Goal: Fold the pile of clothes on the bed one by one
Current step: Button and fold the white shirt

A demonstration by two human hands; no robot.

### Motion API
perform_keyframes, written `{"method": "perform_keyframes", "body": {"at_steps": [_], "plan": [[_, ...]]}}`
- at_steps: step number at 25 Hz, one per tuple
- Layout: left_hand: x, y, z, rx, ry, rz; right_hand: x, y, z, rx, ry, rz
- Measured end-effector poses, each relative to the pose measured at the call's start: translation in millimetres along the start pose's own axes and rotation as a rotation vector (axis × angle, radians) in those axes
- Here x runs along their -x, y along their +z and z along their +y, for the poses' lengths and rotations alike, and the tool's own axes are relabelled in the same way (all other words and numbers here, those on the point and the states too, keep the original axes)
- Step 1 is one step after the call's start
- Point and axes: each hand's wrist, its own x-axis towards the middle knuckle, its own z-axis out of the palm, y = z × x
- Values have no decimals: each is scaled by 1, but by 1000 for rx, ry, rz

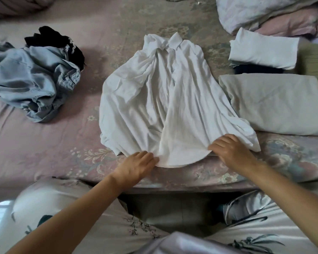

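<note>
A white collared shirt [165,99] lies spread and wrinkled in the middle of the bed, collar at the far end, hem toward me. My left hand [136,167] pinches the hem at its near left part. My right hand [229,149] rests on the hem's near right part, fingers bent down onto the cloth. To the left lies the unfolded pile: a crumpled light-blue denim garment [33,81] with a black garment [53,39] behind it.
The bed has a pink floral sheet [50,147]. At the right lie a folded beige piece [275,103], a folded white piece [262,50] on dark clothing, and an olive item [312,61]. Bedding [264,11] is heaped at the far right.
</note>
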Motion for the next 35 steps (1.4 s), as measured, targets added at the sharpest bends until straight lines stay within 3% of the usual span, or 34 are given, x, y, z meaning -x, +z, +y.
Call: {"method": "perform_keyframes", "body": {"at_steps": [3,5,6,8,10,12,14,16,17,19,21,22,25,27,29,31,32,35], "plan": [[3,-2,11,90,74,-44,9,-13,4,54,-42,-36],[7,-8,1,93,-29,-3,-1,-17,-9,101,-18,1],[6,-10,-10,78,-160,45,-12,-16,-22,81,-11,30],[-1,-13,-44,39,-574,148,-38,-9,-56,-24,-5,28],[-11,-19,-77,50,-1089,133,-61,9,-86,-74,26,-101],[-23,-25,-100,263,-1555,63,-73,28,-104,-6,46,-275],[-35,-32,-116,552,-1842,156,-73,39,-109,25,69,-404],[-40,-39,-131,919,-1969,357,-68,43,-109,21,81,-416],[-43,-47,-136,1163,-1991,354,-64,44,-108,17,79,-402],[-38,-58,-144,1476,-1892,126,-59,44,-106,10,56,-380],[-31,-61,-149,1565,-1817,79,-54,44,-105,-5,42,-369],[-29,-62,-151,1539,-1858,149,-53,43,-105,-17,47,-362],[-15,-61,-162,1363,-2041,622,-50,43,-111,-51,122,-346],[-8,-66,-165,1023,-2010,734,-48,42,-117,-69,176,-343],[-7,-64,-154,395,-1783,622,-44,40,-115,-120,158,-340],[-18,-55,-130,-76,-1218,467,-43,34,-109,-228,146,-316],[-23,-45,-119,-181,-900,396,-46,29,-106,-333,173,-306],[-38,-26,-70,-56,-185,212,-59,4,-93,-785,478,-264]]}}
